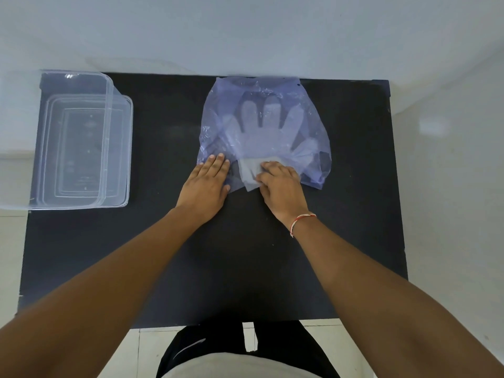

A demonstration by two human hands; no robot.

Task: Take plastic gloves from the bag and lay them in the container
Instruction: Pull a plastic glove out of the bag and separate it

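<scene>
A translucent bluish plastic bag [313,115] lies flat at the far middle of the black table. Inside it a stack of clear plastic gloves [261,132] shows through, fingers pointing away from me. Their cuff end [249,173] sticks out of the bag's near opening. My left hand [207,186] lies flat, fingers pressing the bag's near left corner. My right hand [281,186] pinches the cuff of the gloves at the opening. A clear rectangular container [87,197] stands at the table's far left.
The black table [218,268] reaches to a pale wall at the back. A clear lid [106,85] seems to rest tilted over the container. White floor shows to the right and below the near edge.
</scene>
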